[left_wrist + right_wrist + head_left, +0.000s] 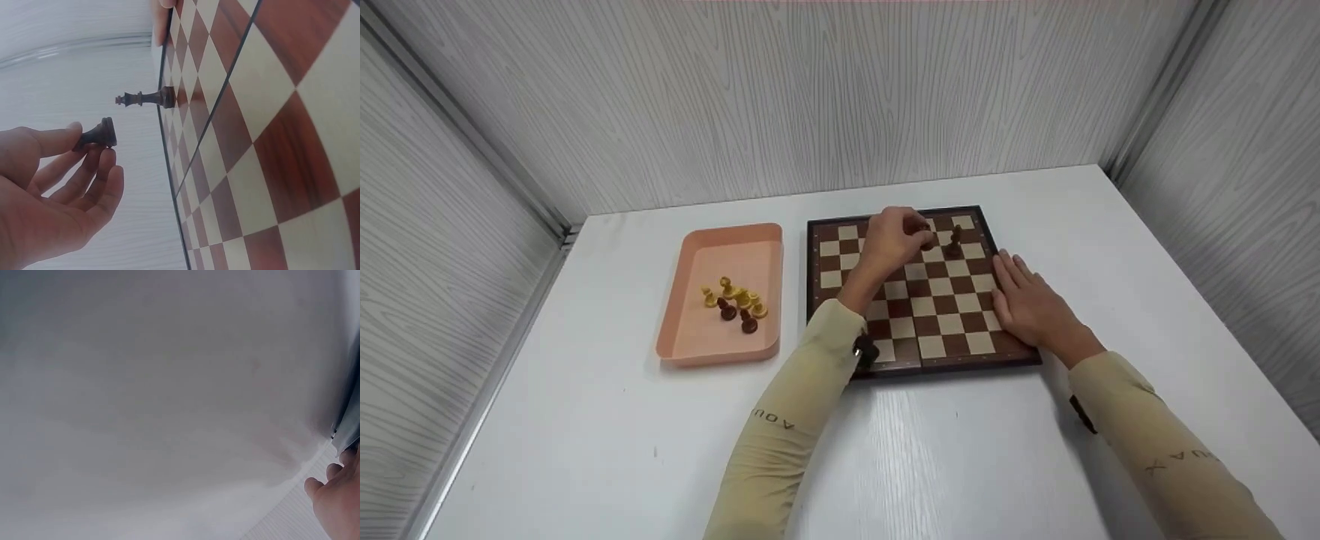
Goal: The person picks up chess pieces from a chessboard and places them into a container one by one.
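My left hand [894, 238] is over the far part of the chessboard [937, 325]. Between thumb and fingers it pinches a dark chess piece [100, 134], whose base shows in the left wrist view while its top is hidden by the fingers. The held piece is off the board. To its right a dark king [147, 98] stands upright on a square near the board's far right corner. My right hand [1033, 306] lies with fingers extended along the right edge of the board, touching it; in the right wrist view only part of that hand shows, at the lower right.
Left of the board sits a pink tray [718, 346] holding several yellow chess pieces [727, 288] and two dark chess pieces [748, 322]. Pale wood-grain panels [840, 97] rise behind and at both sides of the white table [915, 465].
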`<state>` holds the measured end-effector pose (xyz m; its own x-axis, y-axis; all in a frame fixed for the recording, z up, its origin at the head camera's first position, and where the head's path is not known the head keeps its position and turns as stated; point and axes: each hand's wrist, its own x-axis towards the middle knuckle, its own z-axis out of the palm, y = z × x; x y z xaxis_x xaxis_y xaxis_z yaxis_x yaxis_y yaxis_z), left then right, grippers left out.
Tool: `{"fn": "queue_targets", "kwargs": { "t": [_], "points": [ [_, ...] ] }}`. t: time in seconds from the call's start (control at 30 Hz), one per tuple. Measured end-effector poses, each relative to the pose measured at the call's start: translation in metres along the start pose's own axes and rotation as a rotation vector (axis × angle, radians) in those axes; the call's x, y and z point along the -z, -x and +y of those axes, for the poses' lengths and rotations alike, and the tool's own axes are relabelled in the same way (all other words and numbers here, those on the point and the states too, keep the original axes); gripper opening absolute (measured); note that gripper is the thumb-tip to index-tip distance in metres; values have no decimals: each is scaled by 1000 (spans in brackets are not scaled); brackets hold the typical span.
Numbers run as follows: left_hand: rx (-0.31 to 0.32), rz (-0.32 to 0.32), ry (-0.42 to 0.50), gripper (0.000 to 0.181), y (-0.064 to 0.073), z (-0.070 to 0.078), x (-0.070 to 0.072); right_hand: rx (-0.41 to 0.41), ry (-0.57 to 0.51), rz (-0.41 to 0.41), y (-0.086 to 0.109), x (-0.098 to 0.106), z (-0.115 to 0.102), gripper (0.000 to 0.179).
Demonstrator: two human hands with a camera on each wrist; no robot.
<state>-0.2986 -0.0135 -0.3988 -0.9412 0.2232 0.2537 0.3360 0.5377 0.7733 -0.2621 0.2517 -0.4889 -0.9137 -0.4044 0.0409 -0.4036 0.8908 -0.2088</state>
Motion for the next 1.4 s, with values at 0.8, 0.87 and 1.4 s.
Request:
{"fn": "queue_targets", "kwargs": {
  "t": [0.8,0.87,1.4],
  "points": [
    [-88,-76,48,19,49,10,27,1,-3,24,2,-6,3,61],
    [-87,-78,60,19,54,8,30,3,-2,26,1,-6,3,61],
    [-122,18,147,17,79,-12,52,-6,-6,5,1,-4,2,62]
  ]
}}
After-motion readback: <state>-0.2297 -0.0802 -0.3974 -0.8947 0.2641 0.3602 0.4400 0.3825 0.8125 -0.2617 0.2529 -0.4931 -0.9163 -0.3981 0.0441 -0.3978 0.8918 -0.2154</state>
